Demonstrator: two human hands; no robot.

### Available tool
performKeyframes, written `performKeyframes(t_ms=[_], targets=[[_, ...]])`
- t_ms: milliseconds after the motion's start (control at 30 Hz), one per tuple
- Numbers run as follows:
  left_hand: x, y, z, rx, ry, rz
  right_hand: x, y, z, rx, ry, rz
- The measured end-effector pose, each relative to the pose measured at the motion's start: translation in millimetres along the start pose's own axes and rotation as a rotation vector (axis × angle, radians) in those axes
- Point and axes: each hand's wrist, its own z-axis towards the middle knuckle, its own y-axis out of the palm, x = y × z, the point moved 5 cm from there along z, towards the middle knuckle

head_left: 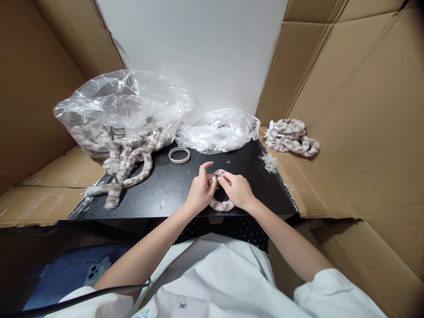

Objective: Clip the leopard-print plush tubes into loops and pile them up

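A fluffy white-and-brown furry ring (222, 206) is at the front middle of the black table, with both my hands at its far side. My left hand (201, 189) has its thumb pinched against the ring, while its index finger sticks up and bends over. From the other side, my right hand (239, 191) is closed, thumb and fingertips meeting the left ones at the same spot. Between the fingertips shows a small dark and shiny bit, too small to name. My fingers hide part of the ring there.
On the black table (159, 194) stand a large clear bag of furry strips (122, 115), a smaller clear bag (217, 132) and a roll of tape (179, 155). Furry rings (291, 137) are piled on cardboard at right, near loose fluff (270, 162). Cardboard walls (364, 110) flank both sides.
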Motion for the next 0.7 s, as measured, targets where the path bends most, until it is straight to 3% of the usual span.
performKeyframes(t_ms=[700], targets=[[-6.8, 5.6, 2.3, -0.02, -0.022, -0.02, 5.3, 7.8, 6.6, -0.037, 0.064, 0.087]])
